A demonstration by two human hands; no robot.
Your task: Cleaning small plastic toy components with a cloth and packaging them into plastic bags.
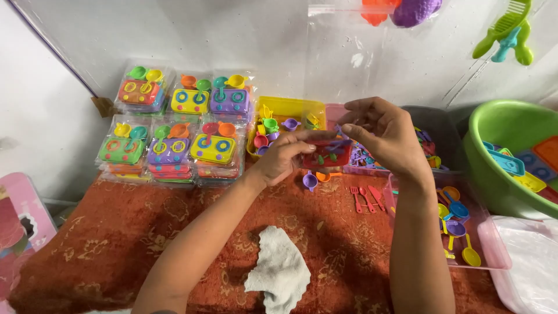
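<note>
Red toy stove (326,154) — between left hand (283,156), right hand (381,132)

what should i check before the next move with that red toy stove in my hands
1. Left hand grips the red toy stove: ok.
2. Right hand steadies its top edge: ok.
3. Small pieces seated on the stove: cannot tell, fingers hide them.
4. Loose purple cup on the red cloth below, within reach: ok.
5. Packed sets stacked at the back left, upright: ok.
6. White rag lies apart from the hands: ok.
</note>
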